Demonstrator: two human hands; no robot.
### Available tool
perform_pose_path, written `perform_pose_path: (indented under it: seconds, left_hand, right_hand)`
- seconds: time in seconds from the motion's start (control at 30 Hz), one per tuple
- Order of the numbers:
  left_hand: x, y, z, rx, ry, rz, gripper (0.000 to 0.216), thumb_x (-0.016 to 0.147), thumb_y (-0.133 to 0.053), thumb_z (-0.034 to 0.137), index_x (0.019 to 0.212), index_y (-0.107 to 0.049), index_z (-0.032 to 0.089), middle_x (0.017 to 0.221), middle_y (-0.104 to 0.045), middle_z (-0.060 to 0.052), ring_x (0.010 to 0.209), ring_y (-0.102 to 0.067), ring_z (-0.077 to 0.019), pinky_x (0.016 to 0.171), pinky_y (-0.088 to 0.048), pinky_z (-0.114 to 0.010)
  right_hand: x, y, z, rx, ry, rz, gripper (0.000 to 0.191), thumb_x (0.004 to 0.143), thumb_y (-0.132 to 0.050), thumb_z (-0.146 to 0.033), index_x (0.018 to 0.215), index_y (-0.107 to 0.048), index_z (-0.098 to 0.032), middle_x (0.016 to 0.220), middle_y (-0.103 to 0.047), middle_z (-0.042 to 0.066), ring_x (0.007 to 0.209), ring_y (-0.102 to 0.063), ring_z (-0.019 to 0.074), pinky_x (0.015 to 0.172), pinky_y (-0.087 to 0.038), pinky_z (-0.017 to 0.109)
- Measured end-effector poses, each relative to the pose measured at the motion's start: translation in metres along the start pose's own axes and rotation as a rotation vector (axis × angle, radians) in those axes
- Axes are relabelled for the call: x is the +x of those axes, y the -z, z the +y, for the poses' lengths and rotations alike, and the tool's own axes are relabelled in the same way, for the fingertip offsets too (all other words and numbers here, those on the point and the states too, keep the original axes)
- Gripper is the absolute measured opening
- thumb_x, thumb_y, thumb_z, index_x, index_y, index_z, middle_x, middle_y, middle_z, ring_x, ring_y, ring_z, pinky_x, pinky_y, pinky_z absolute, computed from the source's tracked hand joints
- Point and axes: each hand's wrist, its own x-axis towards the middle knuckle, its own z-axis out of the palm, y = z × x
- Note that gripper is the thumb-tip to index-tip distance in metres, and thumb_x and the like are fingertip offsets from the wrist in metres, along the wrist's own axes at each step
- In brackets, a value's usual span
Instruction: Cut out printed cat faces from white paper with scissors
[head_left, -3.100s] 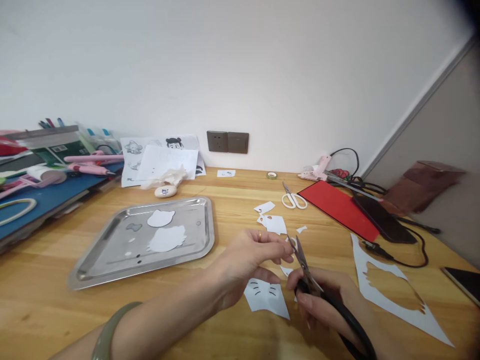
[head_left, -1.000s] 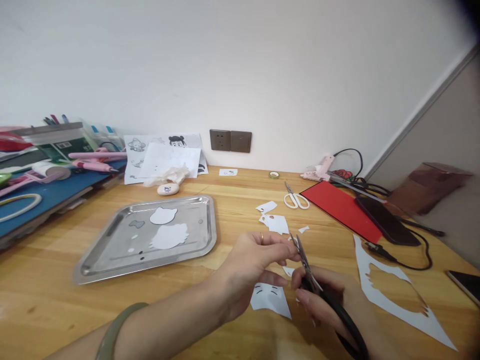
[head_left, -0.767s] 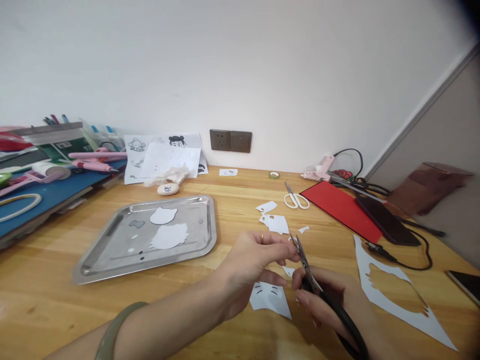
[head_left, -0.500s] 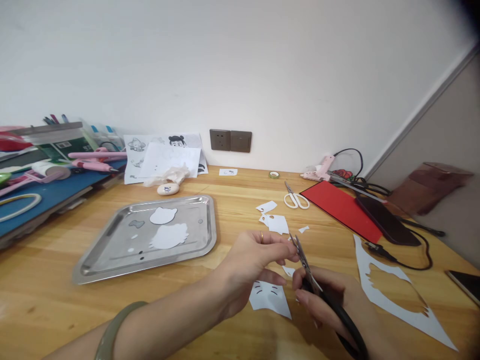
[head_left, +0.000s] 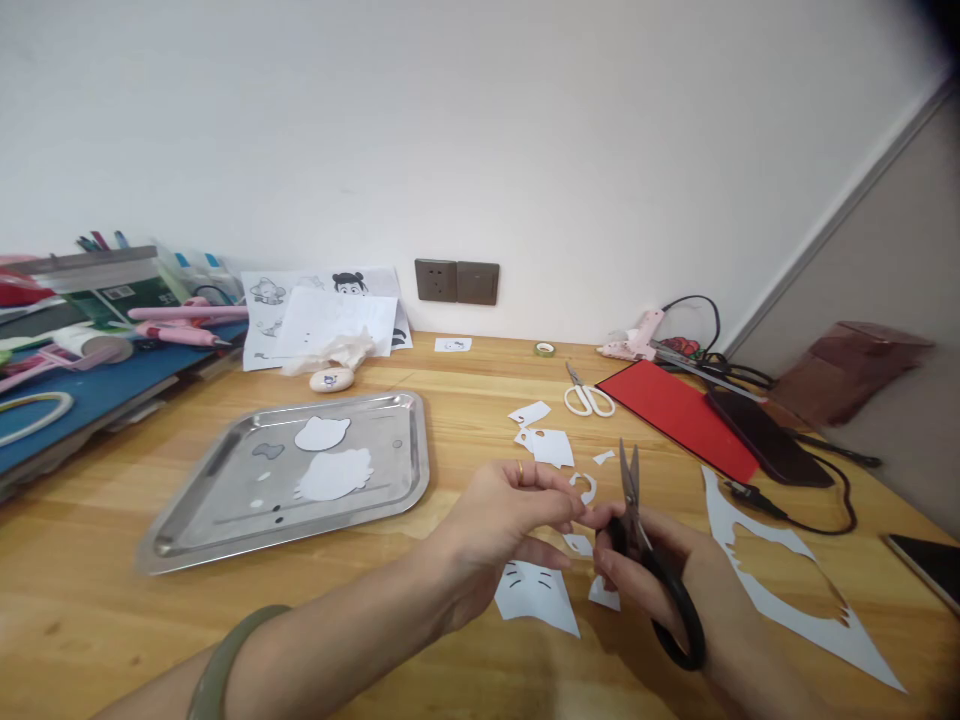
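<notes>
My right hand (head_left: 660, 560) grips black-handled scissors (head_left: 637, 520), blades nearly together and pointing up and away. My left hand (head_left: 510, 515), ring on one finger, is pinched at the fingertips right beside the right hand's fingers; whatever it pinches is too small to name. Beneath the hands lies a white paper piece with drawn whiskers (head_left: 536, 592). Small white scraps (head_left: 551, 447) are scattered just beyond the hands. A curled paper offcut (head_left: 586, 487) lies near the blades.
A steel tray (head_left: 225, 470) with white cat-shaped cutouts sits to the left. White scissors (head_left: 589, 398), red paper (head_left: 675, 415), a dark phone (head_left: 765, 435), a pink glue gun (head_left: 634, 335) and cables lie right. A cut-out paper sheet (head_left: 795, 590) lies near right.
The scissors swung from leaning left to pointing almost straight up and away, blades nearly together. My right hand rose a little; a curled offcut shows on the table beside the blades.
</notes>
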Motion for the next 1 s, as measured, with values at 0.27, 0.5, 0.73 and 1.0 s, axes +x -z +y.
perform_pose_path:
  seconds: [0.27, 0.5, 0.73, 1.0]
  left_hand:
    - [0.001, 0.001, 0.000, 0.039, 0.017, -0.014, 0.011, 0.063, -0.063, 0.019, 0.071, -0.062, 0.012, 0.076, -0.061, -0.005, 0.070, -0.053, -0.0117, 0.050, -0.044, -0.018]
    - [0.001, -0.002, 0.001, 0.114, 0.035, 0.005, 0.019, 0.060, -0.064, 0.020, 0.078, -0.063, 0.013, 0.073, -0.061, -0.004, 0.072, -0.053, -0.0118, 0.050, -0.043, -0.017]
    - [-0.003, -0.007, 0.000, 0.256, -0.015, -0.006, 0.028, 0.063, -0.059, 0.016, 0.091, -0.055, 0.013, 0.069, -0.061, -0.002, 0.061, -0.053, -0.0096, 0.053, -0.044, -0.020]
    - [-0.003, -0.008, -0.003, 0.360, -0.075, -0.009, 0.025, 0.062, -0.053, 0.009, 0.086, -0.052, 0.014, 0.060, -0.058, 0.003, 0.051, -0.048, -0.0060, 0.051, -0.038, -0.019]
  right_hand:
    - [-0.003, 0.000, -0.002, 0.023, 0.009, 0.092, 0.016, 0.061, -0.059, -0.029, 0.074, -0.058, -0.019, 0.051, -0.049, -0.005, 0.045, -0.047, 0.0124, 0.045, -0.040, 0.023]
    - [-0.003, 0.001, -0.009, 0.039, 0.021, 0.132, 0.017, 0.059, -0.061, -0.030, 0.073, -0.059, -0.020, 0.057, -0.059, -0.002, 0.052, -0.054, 0.0159, 0.048, -0.045, 0.024]
    - [-0.001, 0.001, -0.011, 0.056, 0.106, 0.167, 0.014, 0.057, -0.061, -0.027, 0.068, -0.058, -0.020, 0.049, -0.054, -0.004, 0.045, -0.054, 0.0141, 0.045, -0.045, 0.022]
    - [-0.004, 0.004, -0.002, -0.118, 0.168, 0.117, 0.016, 0.062, -0.058, -0.023, 0.077, -0.057, -0.020, 0.053, -0.056, -0.004, 0.042, -0.052, 0.0123, 0.041, -0.043, 0.021]
